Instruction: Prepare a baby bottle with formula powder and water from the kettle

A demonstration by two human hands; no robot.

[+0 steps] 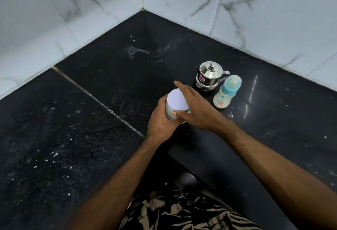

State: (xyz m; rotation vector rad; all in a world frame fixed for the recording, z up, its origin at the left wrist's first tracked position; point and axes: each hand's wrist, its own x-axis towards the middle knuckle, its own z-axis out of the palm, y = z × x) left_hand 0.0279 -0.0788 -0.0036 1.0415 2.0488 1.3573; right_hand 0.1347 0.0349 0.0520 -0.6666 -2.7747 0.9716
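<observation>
A formula tin (pixel 176 101) with a white lid stands on the black counter in the middle of the view. My left hand (pixel 159 121) grips its side from the left. My right hand (pixel 196 109) lies over the lid's right rim, thumb against the tin's front, index finger pointing out past the lid. Behind and to the right stands a small steel kettle (pixel 209 76) with its lid on. Beside it is a baby bottle (pixel 227 92) with a teal collar, teat and clear cap on.
The black granite counter (pixel 91 120) fills a corner between white marble-tiled walls (pixel 273 20). A seam runs diagonally across the counter on the left. The counter's front edge is below my forearms. Light specks and smears dot the surface.
</observation>
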